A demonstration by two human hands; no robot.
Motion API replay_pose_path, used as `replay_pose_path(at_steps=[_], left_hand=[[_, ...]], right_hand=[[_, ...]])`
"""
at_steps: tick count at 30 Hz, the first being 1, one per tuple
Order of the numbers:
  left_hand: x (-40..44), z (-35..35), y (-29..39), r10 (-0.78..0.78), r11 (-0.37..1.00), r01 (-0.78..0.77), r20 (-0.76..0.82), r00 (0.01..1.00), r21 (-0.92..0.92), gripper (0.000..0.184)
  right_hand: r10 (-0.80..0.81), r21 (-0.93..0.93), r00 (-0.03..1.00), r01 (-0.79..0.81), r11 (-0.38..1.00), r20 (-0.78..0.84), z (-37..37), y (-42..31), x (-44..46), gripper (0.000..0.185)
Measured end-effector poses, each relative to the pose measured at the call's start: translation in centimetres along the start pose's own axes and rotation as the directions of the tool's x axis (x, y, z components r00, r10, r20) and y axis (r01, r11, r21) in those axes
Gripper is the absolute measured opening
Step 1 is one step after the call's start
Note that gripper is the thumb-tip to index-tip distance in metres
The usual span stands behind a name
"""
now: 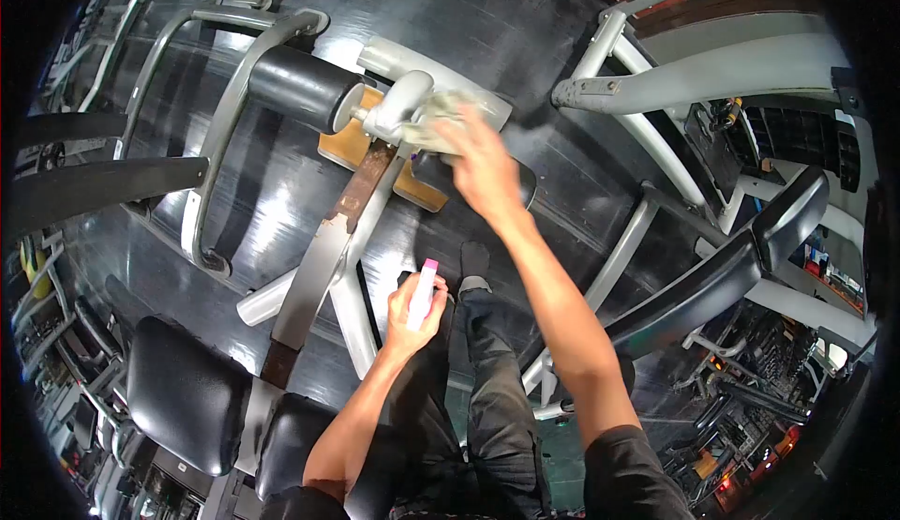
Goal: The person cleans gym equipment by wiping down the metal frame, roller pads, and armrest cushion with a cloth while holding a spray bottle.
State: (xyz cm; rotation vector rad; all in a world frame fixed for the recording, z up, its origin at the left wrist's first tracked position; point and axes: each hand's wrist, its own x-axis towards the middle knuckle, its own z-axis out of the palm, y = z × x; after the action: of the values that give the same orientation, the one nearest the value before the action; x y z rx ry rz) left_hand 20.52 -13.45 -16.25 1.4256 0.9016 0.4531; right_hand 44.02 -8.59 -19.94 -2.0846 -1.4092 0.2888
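My right hand (487, 175) presses a pale, crumpled cloth (433, 128) against the end of a gym machine, beside its rounded grey joint (405, 100). The hand and cloth are slightly blurred. Lower down, my left hand (411, 318) is closed round what looks like a white spray bottle (422, 302) with a pink tip; its lower part is hidden. From the joint, the machine's grey beam (317, 271) runs down toward the padded seat, with brown worn patches along it. A black roller pad (302, 87) sits left of the joint, and another (514, 182) is partly behind my right hand.
Black seat pads (183, 393) are at lower left. Curved metal handles (223, 135) rise at upper left. On the right stand a padded bench (694, 290) and a thick grey frame (712, 75). My feet are on the dark, shiny floor (450, 14).
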Motion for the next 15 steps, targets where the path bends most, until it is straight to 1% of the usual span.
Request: replay_pose_path(at_steps=[1,2,4,5,7,9,10,11,12,13,14,15], left_hand=[[-0.4,0.0,-1.2,-0.084,0.994,0.083,-0.005,0.996,-0.073,0.016],[-0.2,-0.2,-1.0,-0.063,0.997,0.062,-0.017,0.998,-0.045,0.016],[-0.1,-0.6,-1.1,-0.095,0.995,0.095,0.006,0.995,-0.009,0.015],[-0.2,-0.6,-1.1,-0.098,0.995,0.098,0.010,0.995,-0.011,0.015],[-0.3,-0.3,-1.2,-0.114,0.992,0.113,-0.007,0.993,-0.050,0.014],[-0.2,-0.2,-1.3,-0.109,0.993,0.108,-0.002,0.994,-0.050,0.014],[-0.3,-0.3,-1.3,-0.113,0.993,0.112,-0.002,0.994,-0.041,0.013],[-0.1,-0.4,-1.1,-0.103,0.995,0.103,-0.001,0.995,-0.003,0.013],[-0.1,-0.5,-1.1,-0.105,0.994,0.105,-0.006,0.994,-0.007,0.013],[-0.1,-0.6,-1.2,-0.115,0.993,0.114,-0.011,0.993,-0.007,0.014],[-0.1,-0.6,-1.3,-0.123,0.992,0.123,-0.016,0.992,-0.007,0.014],[0.0,-0.6,-1.2,-0.125,0.992,0.124,-0.022,0.992,-0.012,0.014]], right_hand=[[0.012,-0.081,0.994,-0.003,0.997,0.107,2.8,0.0,0.6,0.056],[0.008,-0.161,0.999,-0.003,0.987,0.032,3.5,-1.1,1.4,0.050],[0.202,-0.175,0.966,-0.174,0.969,0.160,3.2,-2.0,2.7,0.048],[0.207,-0.179,0.965,-0.178,0.968,0.161,2.8,-1.8,2.2,0.048],[0.085,-0.062,0.989,-0.078,0.995,0.122,1.4,-0.2,0.5,0.053],[0.091,-0.126,0.988,-0.075,0.989,0.128,-0.8,1.3,-2.8,0.058],[0.164,-0.165,0.972,-0.136,0.977,0.167,-2.5,1.9,-4.5,0.061],[0.155,-0.164,0.979,-0.133,0.977,0.132,-3.5,3.4,-6.6,0.064],[0.194,-0.191,0.970,-0.165,0.968,0.146,-5.0,4.3,-8.2,0.066],[0.292,-0.213,0.941,-0.254,0.943,0.170,-6.4,5.1,-9.4,0.064],[0.348,-0.146,0.925,-0.327,0.934,0.153,-7.5,6.1,-10.4,0.060],[0.424,-0.106,0.886,-0.411,0.905,0.188,-8.3,7.9,-11.0,0.053]])
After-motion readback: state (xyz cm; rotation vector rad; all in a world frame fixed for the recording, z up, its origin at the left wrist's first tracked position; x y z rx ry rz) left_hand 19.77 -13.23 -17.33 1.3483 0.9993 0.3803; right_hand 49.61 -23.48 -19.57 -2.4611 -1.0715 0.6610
